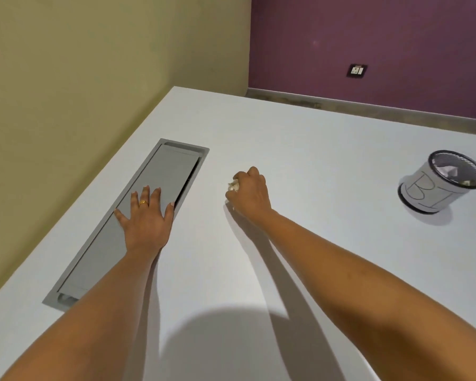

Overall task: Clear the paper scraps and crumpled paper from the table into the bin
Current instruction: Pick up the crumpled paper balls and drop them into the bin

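Note:
My right hand (249,191) is curled round a crumpled ball of white paper (233,186) near the middle of the white table (313,149); only the ball's left edge shows past my fingers. The bin (423,189), a small black mesh cup wrapped in paper with drawn letters, stands far right on the table. Paper lies inside it. My left hand (146,220) rests flat with fingers spread on the grey cable hatch (160,174), a gold ring on one finger.
The long grey cable hatch runs along the table's left side, near a beige wall. A purple wall with a power socket (356,70) lies beyond the far edge. My shadow falls on the table's near part.

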Demonstrator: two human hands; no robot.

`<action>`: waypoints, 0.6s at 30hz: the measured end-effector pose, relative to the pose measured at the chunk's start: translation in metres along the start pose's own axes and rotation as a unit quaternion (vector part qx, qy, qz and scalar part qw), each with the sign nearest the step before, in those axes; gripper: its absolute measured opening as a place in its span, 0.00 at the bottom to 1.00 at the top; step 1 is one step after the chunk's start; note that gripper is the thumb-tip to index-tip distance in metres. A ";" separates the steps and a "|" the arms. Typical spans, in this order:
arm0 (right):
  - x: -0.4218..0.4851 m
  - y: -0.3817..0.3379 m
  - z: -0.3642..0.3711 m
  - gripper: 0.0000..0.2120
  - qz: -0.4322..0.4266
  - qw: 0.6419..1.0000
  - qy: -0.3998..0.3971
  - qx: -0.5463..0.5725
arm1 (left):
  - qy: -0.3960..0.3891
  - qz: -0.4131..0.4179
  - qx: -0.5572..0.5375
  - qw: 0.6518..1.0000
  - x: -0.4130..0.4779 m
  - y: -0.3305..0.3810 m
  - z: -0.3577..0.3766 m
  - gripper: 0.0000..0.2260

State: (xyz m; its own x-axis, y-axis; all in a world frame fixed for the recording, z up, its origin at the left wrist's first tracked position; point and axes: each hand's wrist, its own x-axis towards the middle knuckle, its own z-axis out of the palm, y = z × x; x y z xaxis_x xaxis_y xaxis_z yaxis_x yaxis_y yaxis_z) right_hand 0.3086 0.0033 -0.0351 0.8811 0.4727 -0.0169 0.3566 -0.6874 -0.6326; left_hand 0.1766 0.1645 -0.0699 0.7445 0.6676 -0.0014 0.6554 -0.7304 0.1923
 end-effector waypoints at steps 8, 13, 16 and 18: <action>-0.079 0.046 -0.042 0.07 0.153 0.958 0.057 0.235 | 0.026 0.063 0.015 0.998 -0.066 0.071 0.007 0.23; -0.119 0.073 -0.077 0.06 0.233 0.860 0.118 0.438 | -0.008 0.135 -0.018 0.991 -0.121 0.138 0.020 0.24; -0.137 0.095 -0.103 0.11 0.307 0.791 0.149 0.508 | -0.032 0.179 -0.016 0.983 -0.155 0.170 0.029 0.24; -0.150 0.111 -0.121 0.13 0.355 0.729 0.164 0.562 | -0.045 0.200 -0.023 0.978 -0.174 0.187 0.033 0.24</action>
State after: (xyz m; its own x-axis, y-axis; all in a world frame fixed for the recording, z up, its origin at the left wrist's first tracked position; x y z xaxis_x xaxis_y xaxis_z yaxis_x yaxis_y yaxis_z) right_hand 0.2532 -0.2108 -0.0088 0.8125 -0.0654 -0.5792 -0.5427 0.2778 -0.7926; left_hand 0.1739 -0.0924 -0.0660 0.9500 0.3123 -0.0025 0.3038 -0.9221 0.2396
